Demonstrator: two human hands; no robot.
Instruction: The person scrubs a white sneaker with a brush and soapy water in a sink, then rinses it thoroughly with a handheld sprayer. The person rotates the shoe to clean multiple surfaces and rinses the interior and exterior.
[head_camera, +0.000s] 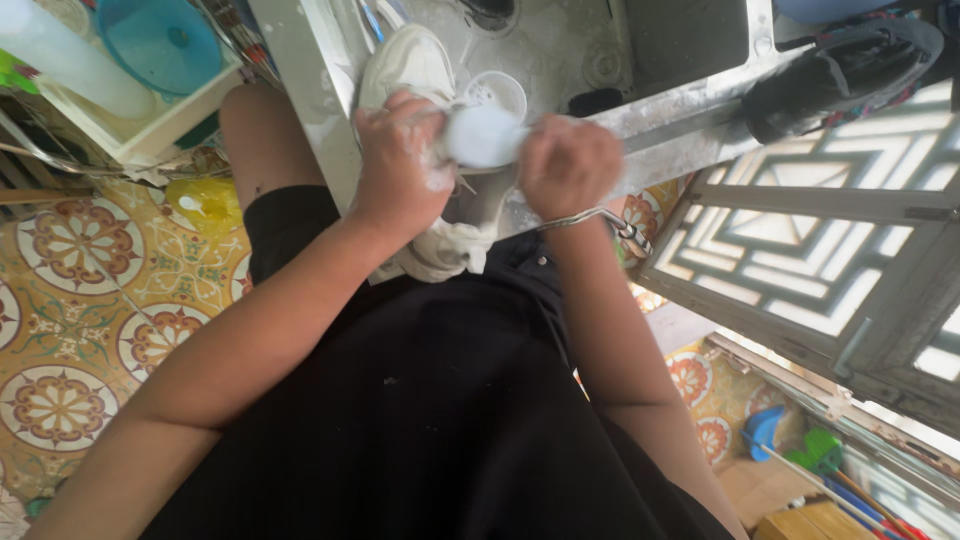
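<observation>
Both hands are closed at upper centre of the frame: the left hand is clamped over a white shoe, and the right hand is fisted around what seems to be a brush handle, with a soapy white blur held between the two; what that blur is cannot be told. The shoe is laid with its long axis running from the top of the frame down toward the body, its upper end seen above the left hand and its lower end hanging over the sink edge. The shoe lies under the left hand and just left of the right. A small white cup is seen just behind the blur. A dark shoe is set at upper right, well apart. Patterned floor tiles are seen at left.
</observation>
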